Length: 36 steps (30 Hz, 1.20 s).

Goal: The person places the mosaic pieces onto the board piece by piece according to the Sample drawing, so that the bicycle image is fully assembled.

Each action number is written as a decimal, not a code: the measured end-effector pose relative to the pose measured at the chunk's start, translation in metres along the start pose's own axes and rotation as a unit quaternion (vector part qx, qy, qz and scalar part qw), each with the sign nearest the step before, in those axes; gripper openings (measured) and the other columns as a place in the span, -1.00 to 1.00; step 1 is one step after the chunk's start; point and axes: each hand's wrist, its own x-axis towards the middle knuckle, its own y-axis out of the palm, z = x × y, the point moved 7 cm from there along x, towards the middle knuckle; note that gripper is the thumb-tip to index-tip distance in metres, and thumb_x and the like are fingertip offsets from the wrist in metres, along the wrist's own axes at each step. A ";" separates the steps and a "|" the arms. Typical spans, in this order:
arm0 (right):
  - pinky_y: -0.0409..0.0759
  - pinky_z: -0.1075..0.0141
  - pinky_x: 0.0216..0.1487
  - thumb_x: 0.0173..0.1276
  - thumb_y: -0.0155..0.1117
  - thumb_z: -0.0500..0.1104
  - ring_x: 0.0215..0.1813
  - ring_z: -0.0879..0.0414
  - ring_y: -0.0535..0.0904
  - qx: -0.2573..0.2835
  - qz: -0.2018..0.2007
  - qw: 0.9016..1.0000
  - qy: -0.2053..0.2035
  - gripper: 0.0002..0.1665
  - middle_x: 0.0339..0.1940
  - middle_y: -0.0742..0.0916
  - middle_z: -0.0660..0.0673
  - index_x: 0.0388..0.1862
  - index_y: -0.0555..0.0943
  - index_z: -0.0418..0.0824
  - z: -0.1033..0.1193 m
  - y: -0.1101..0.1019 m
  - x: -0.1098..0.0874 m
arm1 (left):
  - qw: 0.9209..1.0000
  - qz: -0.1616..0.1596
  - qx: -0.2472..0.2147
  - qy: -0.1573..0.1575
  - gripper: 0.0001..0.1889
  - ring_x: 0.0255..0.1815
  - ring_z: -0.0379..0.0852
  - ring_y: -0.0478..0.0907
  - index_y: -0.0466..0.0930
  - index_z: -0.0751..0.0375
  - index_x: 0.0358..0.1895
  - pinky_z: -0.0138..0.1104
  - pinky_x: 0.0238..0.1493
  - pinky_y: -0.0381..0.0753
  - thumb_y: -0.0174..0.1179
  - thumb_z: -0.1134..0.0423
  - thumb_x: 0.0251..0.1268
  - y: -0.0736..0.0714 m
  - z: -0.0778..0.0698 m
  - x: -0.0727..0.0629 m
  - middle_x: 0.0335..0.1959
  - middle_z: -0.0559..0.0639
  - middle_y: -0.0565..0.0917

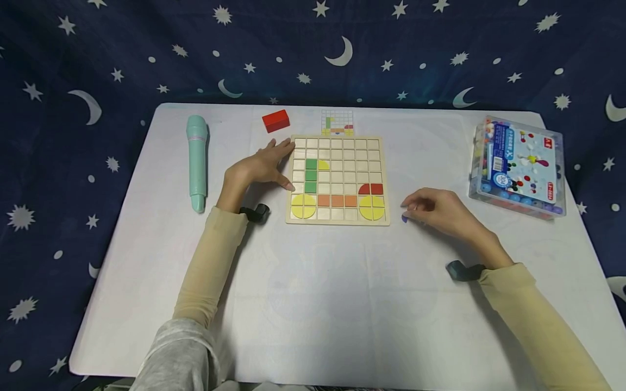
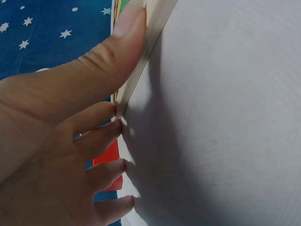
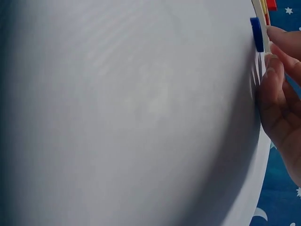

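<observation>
A square wooden grid board lies at the middle of the table, with green, yellow, orange and red pieces set in its cells. My left hand rests at its left edge, fingers spread; in the left wrist view the thumb presses on the board's rim. To the right of the board, my right hand pinches a small blue piece between thumb and fingertips. The same blue piece shows edge-on in the right wrist view.
Behind the board lies a small pattern card with a red block to its left. A mint-green microphone-shaped thing lies at the left. A clear plastic box of beads stands at the right. Starry cloth hangs behind the table.
</observation>
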 end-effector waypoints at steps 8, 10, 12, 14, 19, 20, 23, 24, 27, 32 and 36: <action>0.47 0.45 -0.29 0.32 0.49 -0.17 -0.24 0.02 0.51 -0.009 0.009 1.000 -0.008 -0.72 -0.33 0.67 -0.11 -0.05 0.73 -0.27 -0.003 -0.001 0.000 | 1.000 0.003 0.003 0.001 0.24 0.74 0.00 -0.46 -0.18 -0.13 0.71 0.26 0.64 -0.22 0.57 0.08 0.07 0.000 -0.001 -0.001 0.74 -0.13 -0.24; 0.46 0.44 -0.30 0.30 0.51 -0.16 -0.27 0.04 0.50 -0.015 0.008 1.000 -0.008 -0.72 -0.36 0.67 -0.10 -0.08 0.73 -0.28 -0.004 -0.002 0.000 | 1.000 0.004 0.003 0.003 0.24 0.74 0.00 -0.47 -0.19 -0.12 0.71 0.26 0.64 -0.23 0.56 0.08 0.08 0.000 -0.001 -0.001 0.74 -0.12 -0.25; 0.45 0.43 -0.31 0.29 0.53 -0.15 -0.28 0.05 0.50 -0.019 0.007 1.000 -0.008 -0.72 -0.37 0.66 -0.09 -0.10 0.73 -0.28 -0.004 -0.002 -0.001 | 1.000 0.004 0.002 0.004 0.23 0.74 0.00 -0.47 -0.19 -0.12 0.71 0.25 0.64 -0.25 0.56 0.08 0.09 0.000 -0.001 0.000 0.74 -0.13 -0.25; 0.44 0.42 -0.32 0.27 0.54 -0.14 -0.28 0.05 0.49 -0.021 0.007 1.000 -0.006 -0.71 -0.38 0.65 -0.09 -0.12 0.73 -0.28 -0.004 -0.001 -0.001 | 1.000 0.005 0.001 0.004 0.23 0.74 0.00 -0.47 -0.20 -0.13 0.71 0.26 0.63 -0.24 0.56 0.08 0.09 0.000 -0.001 0.000 0.74 -0.13 -0.25; 0.39 0.38 -0.33 0.26 0.55 -0.15 -0.27 0.03 0.46 -0.029 0.007 0.999 -0.010 -0.73 -0.39 0.61 -0.09 -0.16 0.72 -0.29 0.000 0.002 -0.002 | 1.000 0.006 0.002 0.003 0.24 0.74 0.01 -0.47 -0.20 -0.12 0.71 0.27 0.63 -0.24 0.56 0.08 0.09 0.000 -0.001 0.000 0.74 -0.12 -0.25; 0.38 0.37 -0.34 0.26 0.54 -0.16 -0.28 0.03 0.46 -0.031 0.008 0.999 -0.012 -0.73 -0.40 0.60 -0.09 -0.17 0.71 -0.29 0.001 0.002 -0.001 | 1.000 0.005 0.001 0.002 0.24 0.74 0.01 -0.47 -0.20 -0.12 0.71 0.27 0.63 -0.23 0.56 0.08 0.09 0.000 0.000 0.000 0.74 -0.12 -0.25; 0.37 0.36 -0.36 0.26 0.54 -0.19 -0.30 0.04 0.45 -0.034 0.011 0.999 -0.018 -0.76 -0.42 0.59 -0.08 -0.18 0.70 -0.28 0.003 0.003 -0.001 | 1.000 0.005 -0.002 -0.001 0.24 0.74 0.01 -0.47 -0.20 -0.13 0.71 0.28 0.63 -0.23 0.56 0.08 0.08 0.000 0.000 -0.001 0.74 -0.13 -0.25; 0.36 0.35 -0.37 0.26 0.54 -0.19 -0.30 0.04 0.44 -0.033 0.014 0.999 -0.018 -0.77 -0.42 0.58 -0.08 -0.19 0.69 -0.27 0.003 0.004 -0.001 | 1.000 0.005 -0.002 -0.001 0.25 0.74 0.01 -0.47 -0.20 -0.13 0.71 0.28 0.62 -0.23 0.57 0.08 0.08 0.000 0.000 -0.001 0.74 -0.13 -0.25; 0.38 0.36 -0.36 0.27 0.53 -0.21 -0.30 0.04 0.45 -0.028 0.018 0.999 -0.022 -0.79 -0.43 0.59 -0.07 -0.19 0.68 -0.24 0.005 0.006 -0.001 | 1.000 0.004 -0.004 -0.001 0.25 0.74 0.01 -0.47 -0.20 -0.13 0.71 0.29 0.62 -0.22 0.57 0.08 0.08 0.000 0.000 -0.002 0.74 -0.13 -0.25; 0.45 0.40 -0.28 0.32 0.49 -0.25 -0.26 0.03 0.49 -0.025 0.014 0.999 -0.034 -0.83 -0.37 0.67 -0.07 -0.15 0.69 -0.23 0.011 0.007 0.000 | 1.000 0.002 -0.004 0.000 0.24 0.74 0.01 -0.47 -0.19 -0.13 0.71 0.28 0.62 -0.22 0.57 0.09 0.08 0.000 0.000 -0.002 0.74 -0.12 -0.24; 0.50 0.45 -0.23 0.33 0.48 -0.24 -0.24 0.03 0.53 -0.026 -0.004 0.999 -0.039 -0.85 -0.32 0.71 -0.09 -0.16 0.72 -0.22 0.015 0.006 0.002 | 1.000 0.003 -0.004 0.001 0.24 0.74 0.00 -0.47 -0.18 -0.12 0.71 0.28 0.63 -0.22 0.56 0.09 0.08 0.000 0.000 -0.001 0.74 -0.13 -0.24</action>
